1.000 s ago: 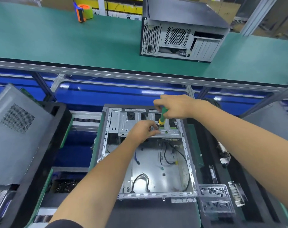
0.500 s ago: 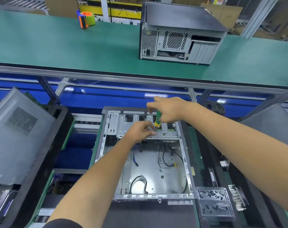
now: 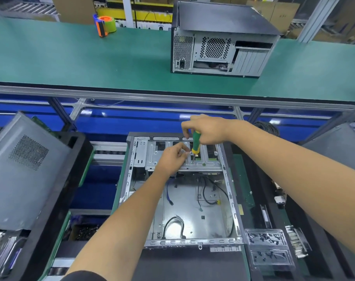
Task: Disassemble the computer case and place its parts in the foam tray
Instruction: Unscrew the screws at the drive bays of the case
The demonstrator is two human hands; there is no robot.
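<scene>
Screwdriver (image 3: 196, 144) work is the step in hand: the right hand (image 3: 208, 129) grips the green-and-yellow handle from above, shaft nearly upright, tip down on the metal drive bracket (image 3: 184, 159) at the far end of the open computer case (image 3: 180, 191). The case lies on its side at the near middle of the table, between black foam trays, one at the left (image 3: 51, 209) and one at the right (image 3: 314, 230). The left hand (image 3: 171, 159) is curled beside the shaft, fingertips pinched near the tip, probably to steady it or catch the screw. To do this well, the person should keep the shaft square to the screw head, press down firmly while turning, and keep the left fingers close so the loosened screw does not drop among the cables on the case floor. The screw itself is too small to make out, and whether the left fingers hold anything cannot be told. Both trays are cut off by the frame edges.
</scene>
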